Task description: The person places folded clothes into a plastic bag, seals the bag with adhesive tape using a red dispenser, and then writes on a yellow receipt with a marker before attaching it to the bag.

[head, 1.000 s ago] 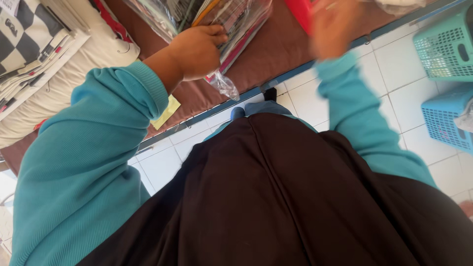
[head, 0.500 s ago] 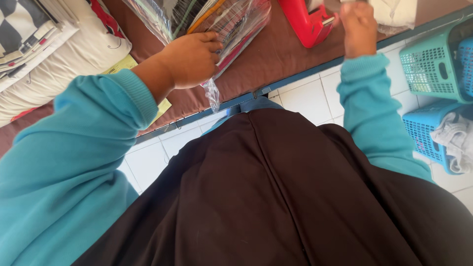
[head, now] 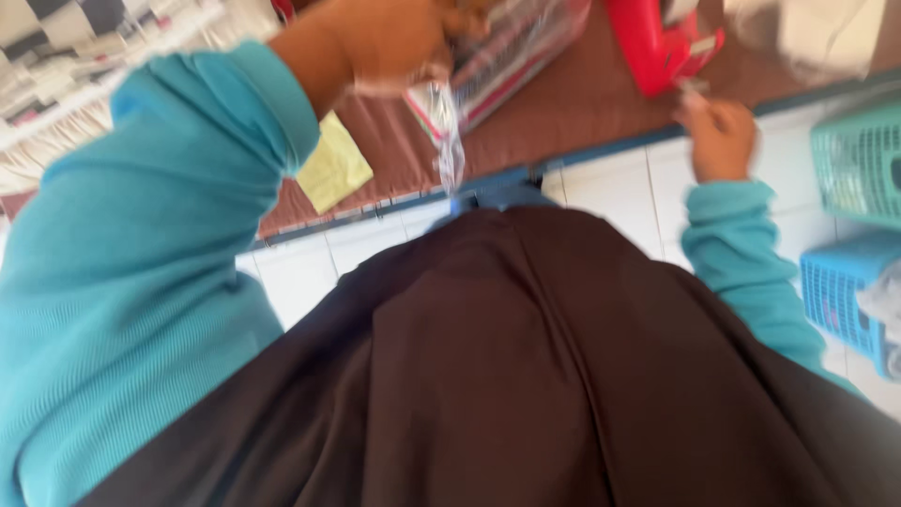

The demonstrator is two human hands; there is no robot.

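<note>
Two hands are working at the desk front edge: left hand is gripping a clear plastic packet, unsealed, while right hand is pinching something small beside the red tape dispenser.

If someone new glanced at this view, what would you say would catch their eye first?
Most likely the dark brown garment filling the lower half, framed by teal sleeves. Next, the red tool at the top on the brown table, with the right hand just below it at the table's edge. The left hand at top left rests on a clear plastic bag, beside a yellow note.
</note>
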